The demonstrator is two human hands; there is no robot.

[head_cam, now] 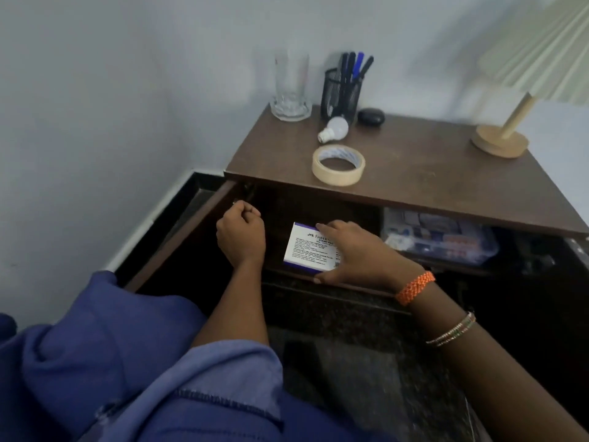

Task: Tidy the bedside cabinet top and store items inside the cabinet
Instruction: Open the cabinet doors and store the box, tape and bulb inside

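"FABER" and "STAMP PAD" on white box (310, 247), smaller print there unreadable

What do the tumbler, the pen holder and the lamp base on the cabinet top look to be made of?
The tumbler looks like clear glass: the wall shows through it, above a thick base. The pen holder seems black metal mesh, judging by its fine see-through grid. The lamp base looks like pale, unvarnished wood, matte and light tan.
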